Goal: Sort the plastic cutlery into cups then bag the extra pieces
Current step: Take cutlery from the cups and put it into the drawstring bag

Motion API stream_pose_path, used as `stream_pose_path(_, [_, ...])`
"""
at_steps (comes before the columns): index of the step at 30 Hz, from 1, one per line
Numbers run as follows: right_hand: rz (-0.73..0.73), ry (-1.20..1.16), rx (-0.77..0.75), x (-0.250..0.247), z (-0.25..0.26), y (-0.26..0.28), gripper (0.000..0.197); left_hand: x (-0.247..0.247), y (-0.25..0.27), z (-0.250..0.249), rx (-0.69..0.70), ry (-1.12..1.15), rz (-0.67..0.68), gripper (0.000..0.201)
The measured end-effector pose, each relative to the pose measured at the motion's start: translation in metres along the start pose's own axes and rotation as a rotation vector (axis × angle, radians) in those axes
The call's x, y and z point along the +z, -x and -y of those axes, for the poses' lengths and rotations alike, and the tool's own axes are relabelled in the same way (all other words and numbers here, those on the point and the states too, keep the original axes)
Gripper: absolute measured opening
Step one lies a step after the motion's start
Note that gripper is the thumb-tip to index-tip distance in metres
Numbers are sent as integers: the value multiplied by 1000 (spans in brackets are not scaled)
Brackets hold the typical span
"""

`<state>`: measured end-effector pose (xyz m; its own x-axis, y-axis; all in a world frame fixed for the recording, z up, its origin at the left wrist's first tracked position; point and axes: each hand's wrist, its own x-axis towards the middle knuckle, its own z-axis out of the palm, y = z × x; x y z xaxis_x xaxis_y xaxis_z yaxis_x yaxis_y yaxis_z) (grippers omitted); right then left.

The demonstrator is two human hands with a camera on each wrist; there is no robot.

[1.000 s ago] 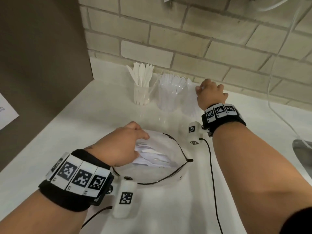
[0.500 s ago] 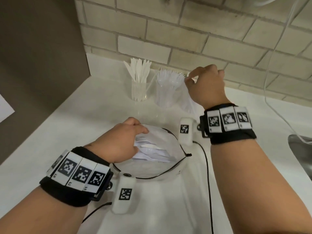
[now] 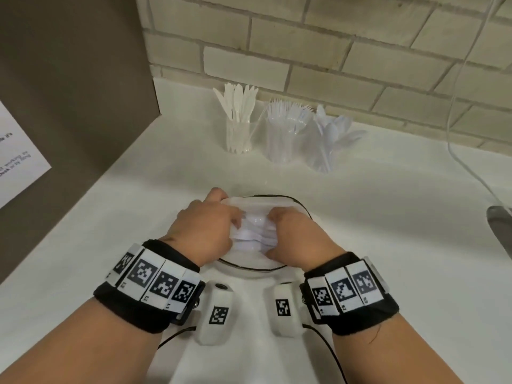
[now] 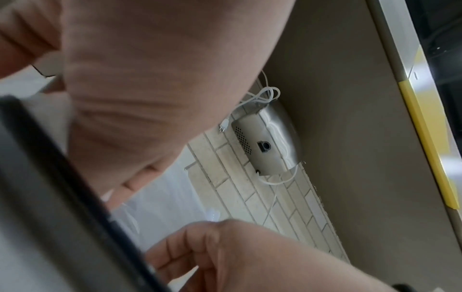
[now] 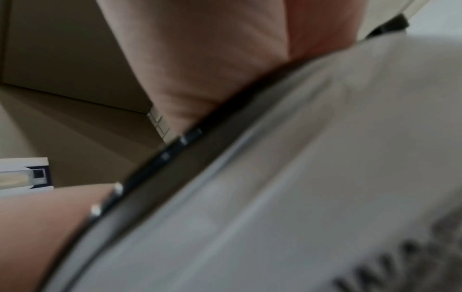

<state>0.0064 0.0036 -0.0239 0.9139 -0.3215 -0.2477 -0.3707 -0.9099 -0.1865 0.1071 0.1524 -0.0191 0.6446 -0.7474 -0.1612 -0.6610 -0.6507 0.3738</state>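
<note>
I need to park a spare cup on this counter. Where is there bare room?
Bare counter lies left of the left hand, and more between the bowl and the cups. It is crowded along the brick wall and at the bowl, where the right hand also works.

Kitchenette: white counter (image 3: 138, 217), brick backsplash (image 3: 332, 59)

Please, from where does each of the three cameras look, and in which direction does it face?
Head: worn high, faces forward and down at the counter, three cups and bowl; shows both forearms, left hand and right hand.
Left wrist: low beside the bowl, faces past the left palm toward the brick wall; right hand's fingers show.
Right wrist: pressed against the bowl rim, blurred; shows skin.
Shared: head and left wrist both see the brick wall.
</note>
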Motion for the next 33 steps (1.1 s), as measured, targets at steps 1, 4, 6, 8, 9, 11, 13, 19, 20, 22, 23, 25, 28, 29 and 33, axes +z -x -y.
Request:
stream_pose_path(1, [-4, -7, 17, 2, -1, 1, 53, 2, 0, 1, -24, 8, 31, 40])
stream_pose_path(4, [-24, -35, 7, 6, -2, 1, 55, 4, -2, 0, -31, 29, 71, 68])
stream_pose_path(6, [0, -32, -17, 6, -1, 1, 56, 5, -2, -1, -42, 33, 80, 72])
stream_pose_path(8, [38, 53, -39, 4, 1, 0, 52, 7, -3, 0, -47, 22, 86, 73])
stream_pose_path(9, [55, 97, -41, 3, 2, -1, 49, 8, -3, 0, -45, 14, 94, 74])
stream_pose_path(11, [90, 79, -22, 1, 1, -1, 45, 9, -3, 0, -41, 12, 113, 78])
stream_pose_path(13, [112, 4, -16, 0, 3, -2, 39, 9, -3, 0, -29, 29, 129, 81])
stream_pose_path(19, [150, 53, -17, 6, 18, 0, 35, 10, -1, 3, 52, 116, 145, 79])
stream_pose_path(20, [136, 41, -24, 6, 17, -1, 33, 8, -1, 4, 40, 112, 145, 81])
stream_pose_path(22, [102, -33, -24, 3, 13, 0, 32, 2, 0, 9, -9, 92, 124, 83])
stream_pose_path(23, [85, -93, -26, 1, 10, 1, 35, -2, 0, 11, -37, 81, 110, 83])
stream_pose_path(25, [77, -228, -55, -3, 5, 2, 46, -7, 2, 15, -77, 64, 100, 83])
stream_pose_path(28, [121, -329, -101, -3, 3, 5, 45, -6, 3, 15, -84, 46, 123, 84])
stream_pose_path(29, [128, -360, -105, -2, 1, 6, 39, -5, 3, 14, -76, 46, 128, 84])
stream_pose_path(33, [97, -606, -113, -5, -8, 9, 18, -4, 3, 13, -46, 51, 127, 84])
